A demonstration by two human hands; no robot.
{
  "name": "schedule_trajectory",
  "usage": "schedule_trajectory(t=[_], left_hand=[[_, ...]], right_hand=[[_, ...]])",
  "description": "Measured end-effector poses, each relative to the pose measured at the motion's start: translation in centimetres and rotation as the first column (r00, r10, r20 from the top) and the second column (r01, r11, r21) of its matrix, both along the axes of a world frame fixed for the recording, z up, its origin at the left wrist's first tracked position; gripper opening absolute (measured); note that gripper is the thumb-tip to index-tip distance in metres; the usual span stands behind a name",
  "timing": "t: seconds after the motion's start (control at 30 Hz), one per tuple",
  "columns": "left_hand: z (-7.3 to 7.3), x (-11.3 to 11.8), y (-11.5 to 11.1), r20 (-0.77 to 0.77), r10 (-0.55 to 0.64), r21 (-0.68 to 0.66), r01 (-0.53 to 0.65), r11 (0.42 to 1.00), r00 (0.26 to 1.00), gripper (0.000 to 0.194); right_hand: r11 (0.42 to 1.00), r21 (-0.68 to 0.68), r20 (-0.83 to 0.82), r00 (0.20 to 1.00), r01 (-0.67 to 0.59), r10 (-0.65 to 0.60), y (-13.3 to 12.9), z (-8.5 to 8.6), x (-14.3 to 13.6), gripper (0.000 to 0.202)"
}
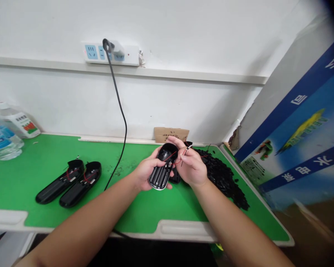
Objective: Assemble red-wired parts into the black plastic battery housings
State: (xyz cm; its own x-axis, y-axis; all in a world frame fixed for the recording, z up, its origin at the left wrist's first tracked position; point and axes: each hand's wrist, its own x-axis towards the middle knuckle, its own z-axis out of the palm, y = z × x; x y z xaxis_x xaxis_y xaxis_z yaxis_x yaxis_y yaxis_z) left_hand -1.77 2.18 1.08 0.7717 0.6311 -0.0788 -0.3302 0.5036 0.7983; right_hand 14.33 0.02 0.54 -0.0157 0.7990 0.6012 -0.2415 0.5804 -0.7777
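My left hand (149, 171) is wrapped round an oblong black plastic housing (159, 174), its thumb resting on the near side. Thin red wires run out of the housing's hollow upper end. At its right, my right hand (193, 165) pinches the wire end (187, 149), which has a small white and black tip. Behind my hands, another black housing (175, 177) is partly hidden. Two similar black housings (59, 185) with red wires lie side by side on the green table at the left.
A heap of small black parts (224, 176) covers the table's right side. A piece of cardboard (171, 134) with dark specks leans at the wall. From the power strip (133, 55) a black cable (119, 100) hangs across the table. Bottles (5, 139) stand far left; a printed box (300, 122) rises at right.
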Motion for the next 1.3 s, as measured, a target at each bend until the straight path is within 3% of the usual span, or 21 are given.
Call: schedule_trajectory(t=[0.2,0.4,0.5,0.6,0.67,0.73,0.8,0.87,0.97,1.07,1.13,1.23,1.3], left_hand=[[-0.1,0.3,0.0,-0.078,0.036,0.018,-0.035,0.999,0.996,0.069],[-0.4,0.5,0.1,-0.139,0.068,0.019,-0.066,0.998,0.988,0.075],[-0.4,0.7,0.0,-0.176,0.086,0.03,-0.082,0.996,0.981,0.078],[-0.4,0.8,-0.2,-0.225,0.089,0.069,-0.075,0.995,0.97,0.081],[-0.3,0.9,-0.4,-0.264,0.075,0.095,-0.052,0.994,0.962,0.081],[-0.2,0.8,-0.6,-0.285,0.051,0.114,-0.019,0.993,0.957,0.083],[-0.1,0.7,-0.7,-0.277,0.022,0.115,0.01,0.993,0.961,0.086],[0.0,0.6,-0.8,-0.254,0.004,0.103,0.023,0.994,0.967,0.085],[0.0,0.6,-0.7,-0.233,0.009,0.088,0.012,0.996,0.973,0.073],[0.1,0.5,-0.5,-0.199,0.03,0.076,-0.015,0.997,0.979,0.064],[0.1,0.3,-0.5,-0.162,0.054,0.078,-0.042,0.996,0.985,0.061],[0.1,0.2,-0.4,-0.113,0.098,0.085,-0.088,0.992,0.989,0.056],[-0.1,0.1,-0.3,-0.106,0.11,0.081,-0.102,0.991,0.988,0.055]], right_hand=[[0.996,0.019,0.092,0.992,0.086,-0.087,0.3,-0.8,0.3,0.025],[0.968,0.113,0.256,0.935,0.225,-0.247,-0.1,-0.2,-0.2,0.015],[0.928,0.187,0.354,0.86,0.321,-0.369,-0.1,-0.2,-0.5,0.014],[0.858,0.294,0.452,0.73,0.42,-0.512,0.1,-0.7,-0.7,0.011],[0.809,0.352,0.477,0.653,0.472,-0.588,0.2,-1.1,-0.8,0.009],[0.778,0.375,0.463,0.625,0.504,-0.628,0.3,-1.1,-0.7,0.016],[0.792,0.362,0.433,0.664,0.491,-0.61,0.2,-1.0,-0.5,0.031],[0.85,0.299,0.388,0.758,0.434,-0.524,0.2,-0.8,-0.3,0.039],[0.928,0.043,0.201,0.907,0.37,-0.371,0.6,-0.8,0.1,0.044],[0.932,-0.211,-0.057,0.948,0.295,-0.313,1.1,-1.0,0.3,0.039],[0.939,-0.279,-0.138,0.96,0.199,-0.244,1.2,-0.9,0.3,0.031],[0.942,-0.309,-0.055,0.987,0.129,-0.153,0.9,-0.6,0.1,0.037],[0.936,-0.279,0.069,0.977,0.212,-0.201,0.7,-0.5,-0.1,0.041]])
